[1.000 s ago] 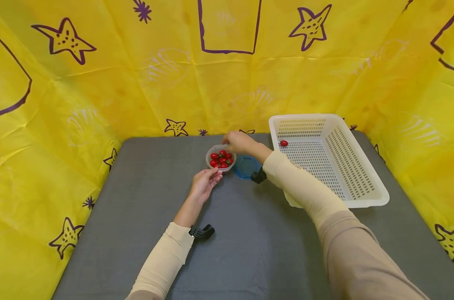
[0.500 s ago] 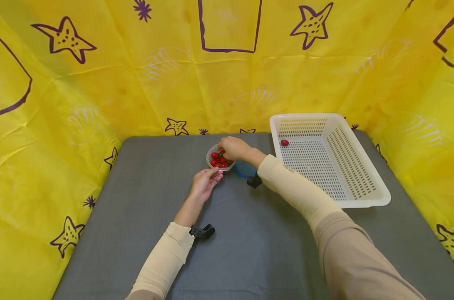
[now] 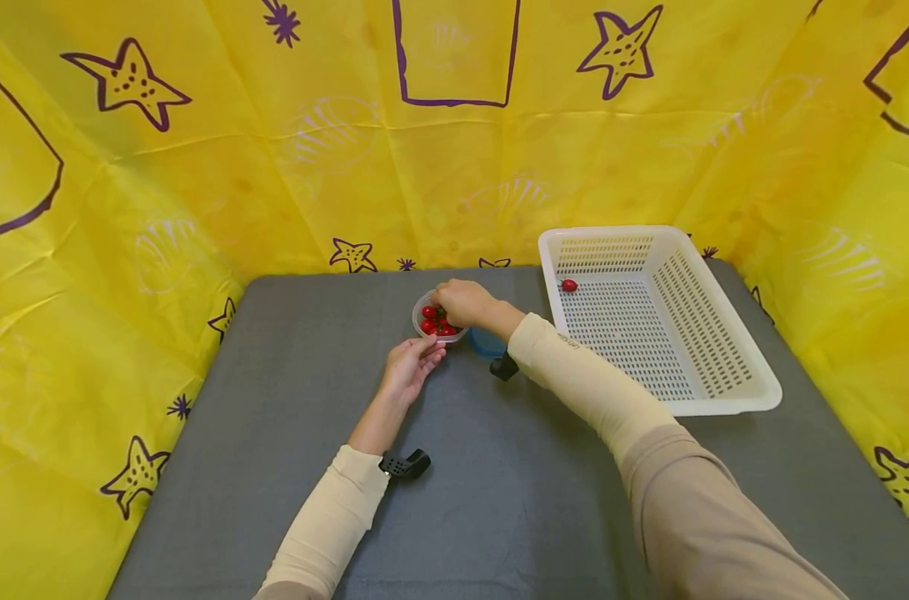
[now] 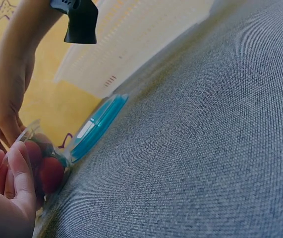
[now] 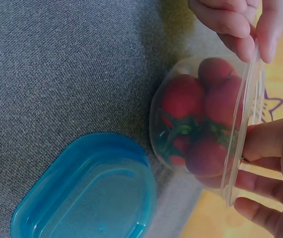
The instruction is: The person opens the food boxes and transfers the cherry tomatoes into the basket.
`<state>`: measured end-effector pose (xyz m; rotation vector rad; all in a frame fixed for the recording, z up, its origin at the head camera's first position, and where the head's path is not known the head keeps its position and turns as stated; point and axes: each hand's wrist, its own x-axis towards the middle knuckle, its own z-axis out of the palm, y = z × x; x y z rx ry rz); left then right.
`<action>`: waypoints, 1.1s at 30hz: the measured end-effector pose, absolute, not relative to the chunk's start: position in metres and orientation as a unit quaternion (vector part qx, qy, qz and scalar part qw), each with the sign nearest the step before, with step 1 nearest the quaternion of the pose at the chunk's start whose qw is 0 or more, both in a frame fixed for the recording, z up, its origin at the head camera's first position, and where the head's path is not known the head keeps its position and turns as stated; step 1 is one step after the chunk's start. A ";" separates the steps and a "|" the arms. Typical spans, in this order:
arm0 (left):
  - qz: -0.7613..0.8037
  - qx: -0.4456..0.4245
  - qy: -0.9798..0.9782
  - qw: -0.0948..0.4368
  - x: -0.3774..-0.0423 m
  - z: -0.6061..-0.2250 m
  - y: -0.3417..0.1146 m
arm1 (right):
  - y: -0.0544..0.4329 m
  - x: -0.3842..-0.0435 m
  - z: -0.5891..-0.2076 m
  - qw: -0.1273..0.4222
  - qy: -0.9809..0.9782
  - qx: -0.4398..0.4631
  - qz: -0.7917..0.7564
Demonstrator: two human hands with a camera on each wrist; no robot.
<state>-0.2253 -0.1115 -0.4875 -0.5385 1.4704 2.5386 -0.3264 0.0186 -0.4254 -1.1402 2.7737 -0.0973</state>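
In the head view, my left hand [image 3: 412,364] pinches the near rim of a clear plastic tub [image 3: 420,321]. Red cherry tomatoes [image 5: 182,95] with green stems fill much of it. My right hand [image 3: 463,303] is over the tub's right side, fingers dipping inside. Through the clear wall in the right wrist view, a finger reaches under one tomato [image 5: 205,156] while the thumb is just inside the rim; whether they grip it is not plain. A blue lid [image 5: 94,186] lies on the table beside the tub, partly covered by my right wrist in the head view.
A white slotted basket [image 3: 724,367] stands at the right, with one cherry tomato [image 3: 569,286] in its far left corner. Grey cloth covers the table [image 3: 484,500]. Yellow printed fabric [image 3: 454,192] hangs behind and at both sides.
My right hand has moved down and slightly left from above the far rim, its fingers now inside the tub. The left hand keeps its place on the rim.
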 end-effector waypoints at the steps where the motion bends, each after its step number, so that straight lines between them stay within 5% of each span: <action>1: 0.849 -0.180 0.490 0.080 -0.225 -0.488 -0.112 | 0.018 -0.326 -0.426 0.068 0.921 -0.382 -0.030; 24: 0.847 -0.182 0.495 0.074 -0.226 -0.490 -0.114 | 0.018 -0.324 -0.426 0.036 0.917 -0.389 -0.085; 33: 0.845 -0.182 0.498 0.078 -0.225 -0.488 -0.113 | 0.020 -0.322 -0.424 0.063 0.916 -0.385 -0.092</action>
